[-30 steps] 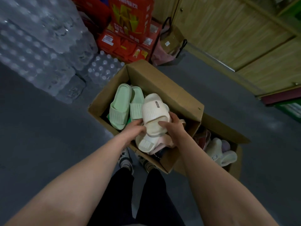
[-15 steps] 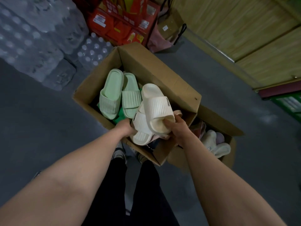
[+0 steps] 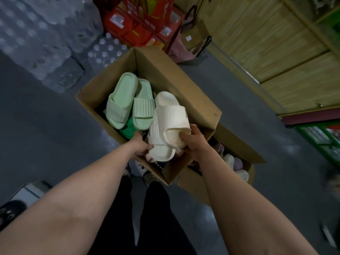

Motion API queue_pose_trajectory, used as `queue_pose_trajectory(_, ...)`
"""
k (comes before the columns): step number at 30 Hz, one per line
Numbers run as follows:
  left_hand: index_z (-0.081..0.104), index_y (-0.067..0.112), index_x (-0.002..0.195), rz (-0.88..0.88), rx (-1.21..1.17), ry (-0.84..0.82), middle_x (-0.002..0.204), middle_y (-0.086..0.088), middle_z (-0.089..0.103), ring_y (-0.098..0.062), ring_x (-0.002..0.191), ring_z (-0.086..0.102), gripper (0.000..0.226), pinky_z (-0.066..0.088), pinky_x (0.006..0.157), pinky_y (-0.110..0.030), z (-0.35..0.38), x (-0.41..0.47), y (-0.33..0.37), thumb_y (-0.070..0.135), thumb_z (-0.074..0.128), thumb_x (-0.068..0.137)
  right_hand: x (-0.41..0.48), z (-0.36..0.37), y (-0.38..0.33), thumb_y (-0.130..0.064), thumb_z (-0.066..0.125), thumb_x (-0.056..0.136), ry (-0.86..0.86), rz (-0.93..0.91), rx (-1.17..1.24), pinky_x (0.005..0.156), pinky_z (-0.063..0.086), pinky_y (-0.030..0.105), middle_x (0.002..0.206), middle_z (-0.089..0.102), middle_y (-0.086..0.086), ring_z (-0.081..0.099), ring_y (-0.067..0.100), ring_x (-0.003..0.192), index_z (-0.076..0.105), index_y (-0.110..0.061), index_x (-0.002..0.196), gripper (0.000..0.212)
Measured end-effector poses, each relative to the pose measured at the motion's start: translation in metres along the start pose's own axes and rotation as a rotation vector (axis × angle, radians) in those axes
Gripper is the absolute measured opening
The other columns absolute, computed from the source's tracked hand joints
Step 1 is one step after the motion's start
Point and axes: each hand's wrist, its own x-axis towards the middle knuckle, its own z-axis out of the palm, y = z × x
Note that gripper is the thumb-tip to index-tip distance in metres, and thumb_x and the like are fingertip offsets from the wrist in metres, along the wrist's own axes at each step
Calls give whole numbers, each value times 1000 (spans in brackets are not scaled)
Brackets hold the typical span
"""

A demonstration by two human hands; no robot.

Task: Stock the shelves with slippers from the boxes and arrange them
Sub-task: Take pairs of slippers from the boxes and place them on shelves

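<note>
A shop stockroom: shrink-wrapped water bottle packs, red cartons, slipper boxes.

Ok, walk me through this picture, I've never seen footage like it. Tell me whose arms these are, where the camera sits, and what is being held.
There is no machine here. A person wears one wide camera on the head, looking forward and down, so the two bare arms are their own. The left hand and the right hand each have a grip on the cream slippers, a pair held over the near end of an open cardboard box. Two pale green slippers lie inside it. A second box beside it holds fluffy slippers. Behind stand wrapped water bottles and red cartons.
</note>
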Motion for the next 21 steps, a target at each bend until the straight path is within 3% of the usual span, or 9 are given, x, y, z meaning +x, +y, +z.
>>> queue_pose_trajectory(3, 37, 17, 134, -47, -224, -96, 129, -10, 54, -22, 97, 61, 52, 58, 82, -37, -1, -4, -1, 8, 65, 90, -5, 3, -1, -18, 63, 93, -31, 15, 9, 78, 57, 43, 127, 56, 8, 60, 30, 106, 44, -32, 140, 53)
queue_pose_trajectory(7, 52, 8, 127, -67, -217, -136, 106, -9, 61, -18, 91, 56, 34, 49, 94, -35, 13, -1, -3, 8, 60, 94, 0, 2, 1, -19, 69, 90, -17, -3, -82, 94, 53, 44, 136, 53, 9, 58, 31, 114, 45, -25, 144, 59)
queue_pose_trajectory(10, 47, 11, 127, -91, -213, -149, 116, -8, 61, -21, 105, 57, 60, 49, 93, -33, 11, 8, -7, -10, 69, 76, 7, -1, 6, -18, 72, 87, -18, -22, -96, 93, 54, 46, 135, 55, 11, 59, 32, 115, 48, -21, 143, 61)
queue_pose_trajectory(12, 37, 15, 134, -106, -170, -133, 128, -7, 57, -25, 116, 54, 86, 47, 100, -39, 12, 14, -9, -5, 81, 62, 11, -3, 7, -17, 72, 87, -22, -45, -110, 79, 56, 40, 133, 56, 10, 58, 31, 114, 49, -19, 141, 58)
queue_pose_trajectory(14, 30, 17, 139, -106, -147, -72, 130, -4, 53, -24, 116, 50, 89, 45, 98, -38, 17, 16, -9, -2, 81, 68, 14, -6, 4, -16, 71, 88, -33, -45, -102, 80, 53, 38, 130, 55, 7, 56, 30, 115, 49, -20, 141, 58)
queue_pose_trajectory(17, 32, 13, 136, -75, -237, 26, 124, -8, 55, -24, 104, 56, 65, 50, 80, -34, 28, 14, -8, 1, 69, 85, 14, -9, 0, -12, 71, 85, -49, -49, -65, 97, 52, 46, 127, 59, 7, 59, 30, 113, 54, -20, 135, 53)
queue_pose_trajectory(19, 40, 5, 135, -76, -338, 58, 120, -12, 59, -22, 93, 61, 48, 54, 72, -33, 27, 9, -6, 4, 61, 92, 7, -9, -1, -11, 71, 81, -76, -65, 10, 91, 55, 47, 124, 63, 12, 63, 33, 108, 57, -17, 131, 52)
queue_pose_trajectory(21, 47, 1, 130, -89, -440, 59, 113, -14, 61, -25, 95, 61, 36, 54, 76, -36, 21, -2, -2, 4, 54, 96, -1, -4, -5, -14, 71, 76, -108, -91, 89, 77, 56, 39, 123, 64, 13, 64, 32, 107, 56, -11, 131, 57)
